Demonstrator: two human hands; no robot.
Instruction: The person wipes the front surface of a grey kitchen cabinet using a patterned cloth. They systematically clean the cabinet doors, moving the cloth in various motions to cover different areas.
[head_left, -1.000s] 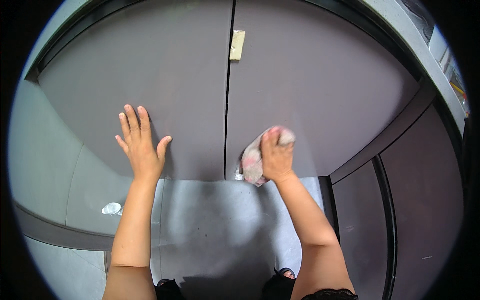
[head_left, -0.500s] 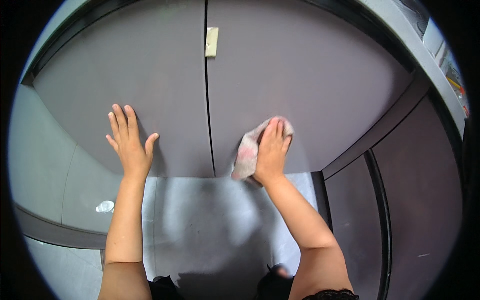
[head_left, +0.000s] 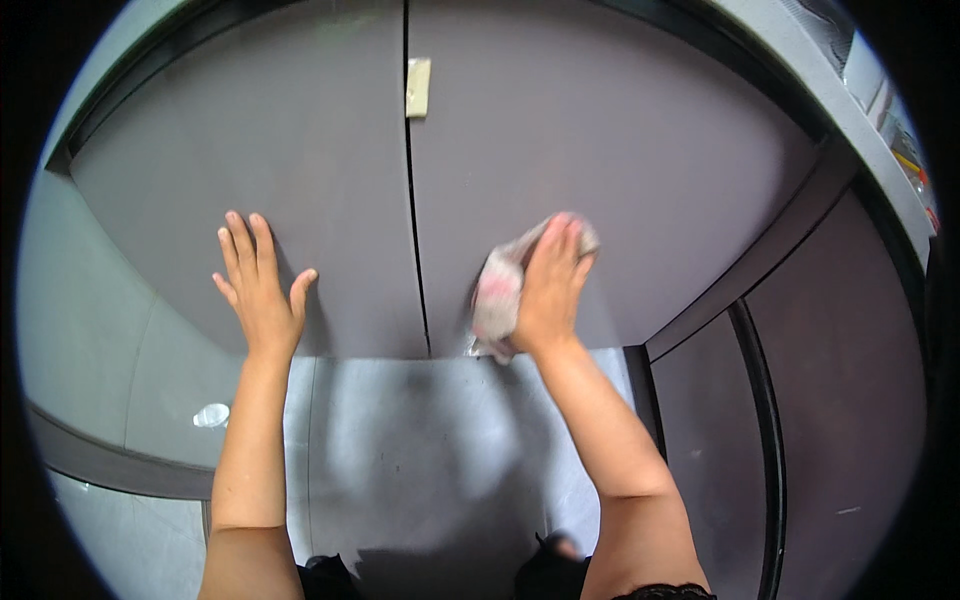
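Two grey-brown cabinet doors meet at a dark vertical gap. My left hand (head_left: 263,295) rests flat against the left door (head_left: 180,170), fingers spread, holding nothing. On the lower part of the right door (head_left: 640,150), my right hand (head_left: 550,290) presses a cleaning cloth (head_left: 498,290), greyish-white with pink patches. The cloth is bunched under the palm and fingertips, and its loose end hangs near the door's bottom edge. What lies beneath the palm is hidden.
A cream rectangular piece (head_left: 418,88) sits at the gap near the top. More dark cabinet panels (head_left: 840,400) stand at the right, below a pale counter edge (head_left: 870,140). A small clear plastic item (head_left: 211,415) is at the left. Grey floor (head_left: 420,440) lies below.
My right hand and the cloth have slid slightly up and to the right on the right door. The left hand has stayed in place.
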